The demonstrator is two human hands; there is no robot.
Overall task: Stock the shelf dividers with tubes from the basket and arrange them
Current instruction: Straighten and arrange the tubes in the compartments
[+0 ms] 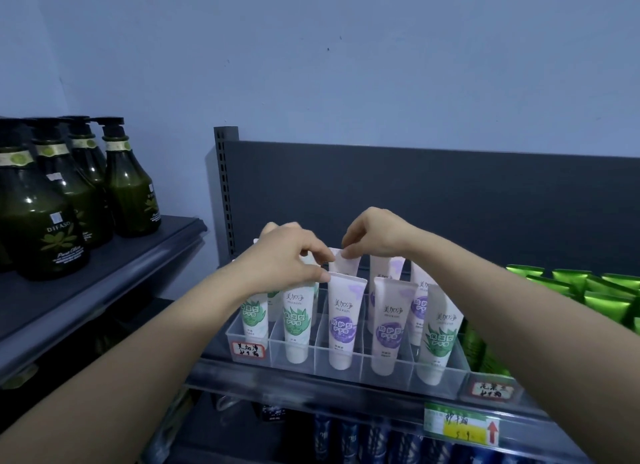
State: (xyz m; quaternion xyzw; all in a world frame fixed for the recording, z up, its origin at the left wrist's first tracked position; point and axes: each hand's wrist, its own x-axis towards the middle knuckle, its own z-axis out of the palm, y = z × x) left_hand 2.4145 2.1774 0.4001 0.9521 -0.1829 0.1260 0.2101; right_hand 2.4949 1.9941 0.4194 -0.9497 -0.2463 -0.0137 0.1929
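Flanking pinched tubes: bottles, green packs

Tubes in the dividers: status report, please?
Left hand on front purple tube, grip unclear. Right hand pinches rear tube. Nothing in the way.

Left grip touching front purple tube top, right grip pinching rear tube, clear divider tray

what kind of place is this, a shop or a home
Most likely a shop's toiletries aisle: slotted metal shelving, a price tag on the shelf edge, and identical hand cream tubes lined up in clear dividers.
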